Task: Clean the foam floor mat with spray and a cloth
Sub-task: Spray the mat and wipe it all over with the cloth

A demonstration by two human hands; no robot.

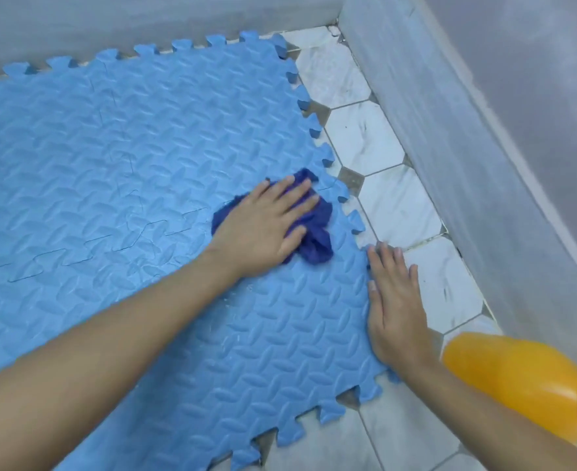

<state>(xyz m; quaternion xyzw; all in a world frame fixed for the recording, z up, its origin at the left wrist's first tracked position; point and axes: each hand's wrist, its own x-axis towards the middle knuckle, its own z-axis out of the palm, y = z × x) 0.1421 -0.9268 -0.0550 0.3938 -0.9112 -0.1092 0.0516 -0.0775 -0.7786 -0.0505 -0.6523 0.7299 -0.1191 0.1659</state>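
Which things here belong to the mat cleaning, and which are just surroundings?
In use:
blue interlocking foam mat
crumpled dark blue cloth, under left hand
orange plastic spray bottle
right hand, flat on mat edge

Surroundings:
white marble-look floor tiles
grey wall

The left hand (266, 222) pressed a dark blue cloth (317, 232) flat on the blue foam mat (110, 164) while the right hand (395, 307) lay flat at its right edge, near an orange bottle (518, 375)

White marble-look floor tiles (368, 141) with small grey inset squares (351, 180) run into a corner where two grey walls (504, 107) meet; soft, even light.
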